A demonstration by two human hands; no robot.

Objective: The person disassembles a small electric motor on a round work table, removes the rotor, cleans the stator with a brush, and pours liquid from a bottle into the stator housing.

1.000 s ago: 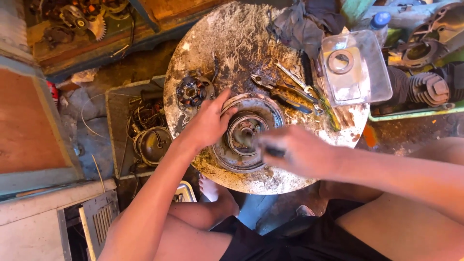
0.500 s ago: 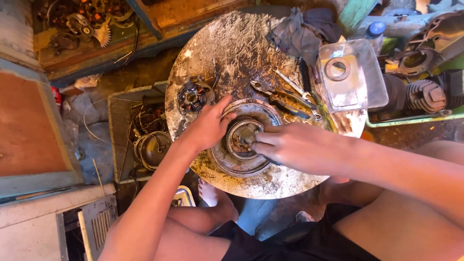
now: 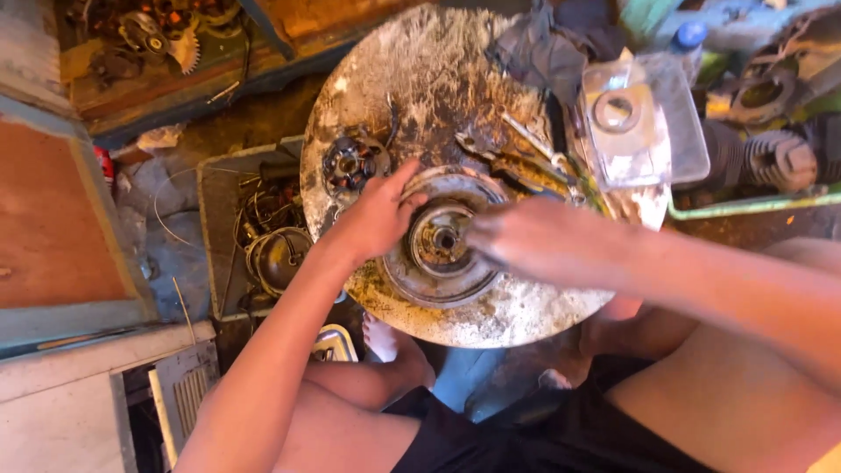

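A: Right hand (image 3: 534, 241) has shifted left since the earlier frame, fingers now closed near the hub of the round grey metal rotor (image 3: 442, 241). Grip unclear, motion blur.

B: Left hand (image 3: 377, 215)?

A: Fingers curled on the rotor's left rim, thumb up top. Rotor sits flat, mid-front on the round grimy worktop (image 3: 420, 79).

B: Nearby?

A: Small toothed stator (image 3: 350, 162) just left; clear plastic box (image 3: 644, 123) well right.

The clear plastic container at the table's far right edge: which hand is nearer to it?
Right. The right hand is at the hub of the round metal part, just below-left of the clear plastic container. The left hand grips that part's opposite rim, farther away.
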